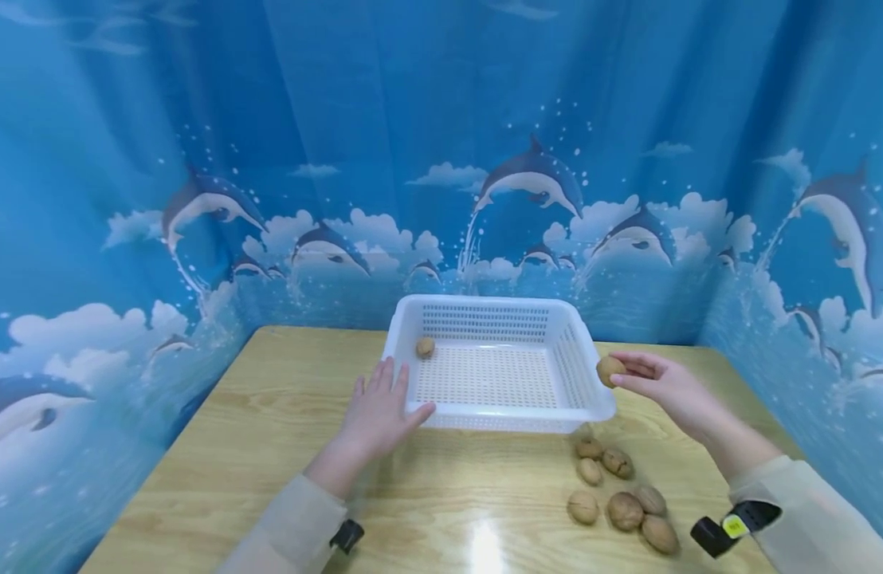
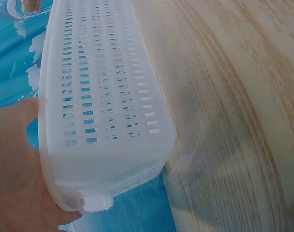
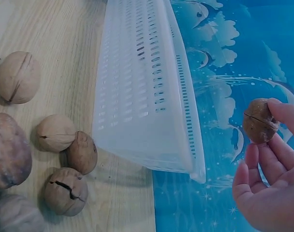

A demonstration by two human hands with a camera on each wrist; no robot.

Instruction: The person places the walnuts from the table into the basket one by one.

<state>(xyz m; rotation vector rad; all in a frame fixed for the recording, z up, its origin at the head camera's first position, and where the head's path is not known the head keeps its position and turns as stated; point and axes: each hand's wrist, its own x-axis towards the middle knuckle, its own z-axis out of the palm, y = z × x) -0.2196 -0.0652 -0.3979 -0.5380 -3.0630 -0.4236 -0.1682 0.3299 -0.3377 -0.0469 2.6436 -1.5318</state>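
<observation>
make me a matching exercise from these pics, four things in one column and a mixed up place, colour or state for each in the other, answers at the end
Column one
1. Left hand
2. Right hand
3. Basket
4. Backdrop

Column two
A. White, with one walnut inside
B. Blue, printed with dolphins
C. Pinching a held walnut
D. At the basket's left end, fingers spread

Right pairs: 1-D; 2-C; 3-A; 4-B
</observation>
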